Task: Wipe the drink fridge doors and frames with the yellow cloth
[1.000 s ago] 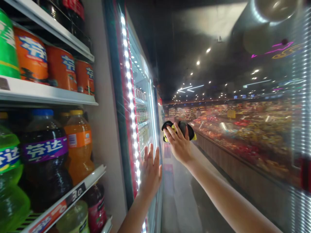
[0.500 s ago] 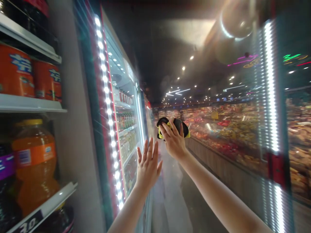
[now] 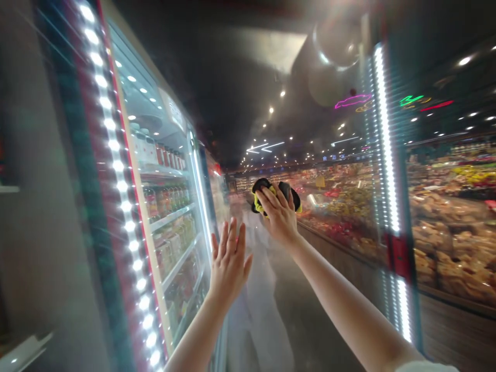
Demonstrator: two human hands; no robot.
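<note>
Cloth: the black and yellow cloth [image 3: 296, 198] is near the middle of my head view, under the right hand [image 3: 279, 217], higher and more to the right than the left hand [image 3: 228, 268].
Right hand: its fingers lie over the cloth and hold it, seemingly against a clear pane [image 3: 349, 248]; the contact itself I cannot see.
Left hand: spread wide, with nothing in it; whether it touches the pane, I cannot tell.
Pressure: I would keep the cloth flat under all fingers and press evenly, so that no bare fingertip marks the pane.
Pane edge: near the red piece [image 3: 397, 253] and the light strip [image 3: 387, 144], I advise slower strokes, because the cloth could catch there.
Drinks: one second ago, bottles and cans filled the left side; now I see there mainly a shelf end [image 3: 27, 351] in the lower corner.
Lit cabinet: the cabinet with shelves of bottles [image 3: 170, 206] now shows wider.
Sleeve: a pale sleeve [image 3: 422, 366] has appeared at lower right.
</note>
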